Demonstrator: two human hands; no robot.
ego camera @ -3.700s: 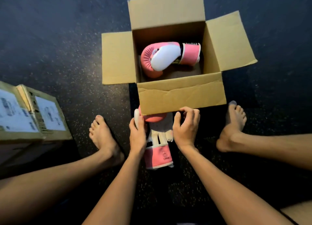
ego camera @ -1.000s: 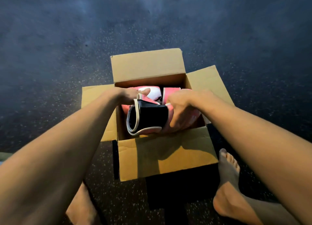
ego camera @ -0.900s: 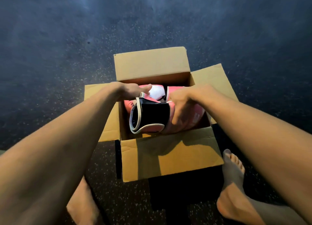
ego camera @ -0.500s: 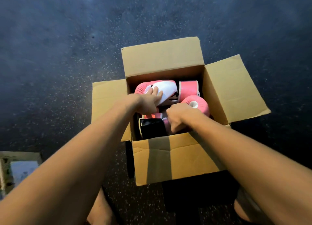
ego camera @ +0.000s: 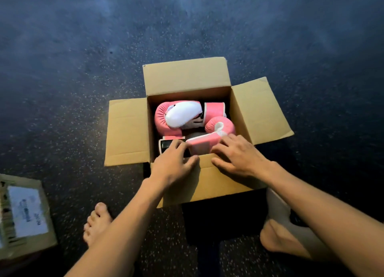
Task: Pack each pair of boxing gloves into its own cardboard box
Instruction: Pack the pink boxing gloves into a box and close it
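While the far glove (ego camera: 180,116) is lying flat inside the box (ego camera: 187,79), the left hand (ego camera: 172,168) and right hand (ego camera: 239,158) are pressing the near glove (ego camera: 202,145) down with spread, ungripping fingers (likely so the flaps can close).

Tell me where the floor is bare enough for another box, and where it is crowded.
Bare floor lies beyond the cardboard box, and between its left flap and the labelled box. Crowded: gloves fill the inside; left hand, right hand and feet line the near wall.
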